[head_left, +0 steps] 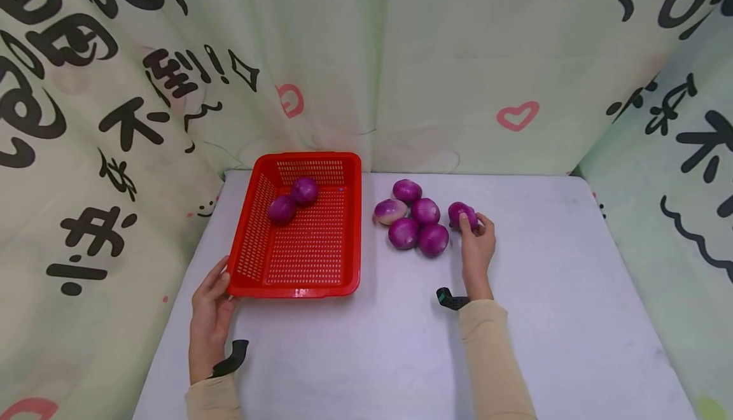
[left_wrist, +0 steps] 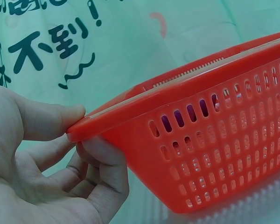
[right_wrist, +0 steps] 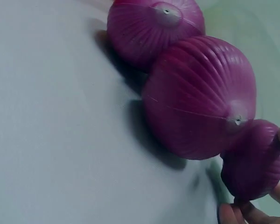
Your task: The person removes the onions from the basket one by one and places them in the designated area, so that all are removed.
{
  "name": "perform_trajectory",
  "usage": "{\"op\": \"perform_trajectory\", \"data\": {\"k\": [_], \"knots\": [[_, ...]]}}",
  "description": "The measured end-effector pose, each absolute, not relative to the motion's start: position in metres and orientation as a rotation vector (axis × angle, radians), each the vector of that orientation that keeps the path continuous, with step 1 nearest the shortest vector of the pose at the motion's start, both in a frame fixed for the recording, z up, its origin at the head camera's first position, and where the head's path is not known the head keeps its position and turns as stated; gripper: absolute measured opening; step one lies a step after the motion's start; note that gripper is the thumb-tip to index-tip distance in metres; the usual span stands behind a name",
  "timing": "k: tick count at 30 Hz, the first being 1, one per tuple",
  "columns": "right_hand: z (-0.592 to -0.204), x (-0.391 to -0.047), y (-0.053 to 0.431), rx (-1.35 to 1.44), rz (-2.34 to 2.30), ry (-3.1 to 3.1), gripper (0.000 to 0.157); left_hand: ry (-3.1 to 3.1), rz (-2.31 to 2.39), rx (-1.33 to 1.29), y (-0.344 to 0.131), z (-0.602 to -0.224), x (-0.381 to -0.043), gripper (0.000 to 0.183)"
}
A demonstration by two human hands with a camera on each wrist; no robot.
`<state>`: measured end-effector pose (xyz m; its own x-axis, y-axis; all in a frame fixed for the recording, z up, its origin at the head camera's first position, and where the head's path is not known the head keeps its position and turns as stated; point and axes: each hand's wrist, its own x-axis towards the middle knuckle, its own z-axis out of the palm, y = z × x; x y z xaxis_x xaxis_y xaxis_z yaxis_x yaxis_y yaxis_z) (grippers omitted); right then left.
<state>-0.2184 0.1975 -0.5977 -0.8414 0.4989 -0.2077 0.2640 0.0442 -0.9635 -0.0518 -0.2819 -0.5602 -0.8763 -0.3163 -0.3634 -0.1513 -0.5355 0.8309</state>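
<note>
My left hand (head_left: 210, 321) pinches the rim of a red plastic basket (head_left: 294, 292) at its near left corner. In the left wrist view, the thumb lies over the rim (left_wrist: 130, 108) and curled fingers sit beneath it. Two purple onions (head_left: 305, 190) lie inside, toward the back of the basket. Over to the right, my right hand (head_left: 480, 256) grips another purple onion (head_left: 460, 211) between thumb and fingers. This held onion (right_wrist: 252, 163) appears in the right wrist view beside larger-looking onions (right_wrist: 200, 98) that show moulded seams.
Several more onions (head_left: 403, 233) are clustered on the white table (head_left: 355, 356), between the basket and my right hand. One of them, a paler onion (head_left: 390, 211), lies on its side. Printed curtains (head_left: 446, 76) hang behind the table and along both sides.
</note>
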Motion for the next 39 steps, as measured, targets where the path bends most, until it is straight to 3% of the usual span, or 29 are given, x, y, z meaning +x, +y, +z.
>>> {"op": "perform_trajectory", "data": {"k": [17, 26, 39], "knots": [[-0.600, -0.211, 0.187, -0.741, 1.816, -2.221, 0.063, -1.491, -2.554, 0.827, -0.280, -0.558, -0.053, 0.055], [-0.599, -0.208, 0.189, -0.733, 1.820, -2.218, 0.062, -1.460, -2.575, 0.733, -0.281, -0.560, -0.053, 0.056], [-0.583, -0.206, 0.189, -0.695, 1.711, -2.195, 0.049, -1.450, -2.573, 0.764, -0.279, -0.557, -0.053, 0.057]]}}
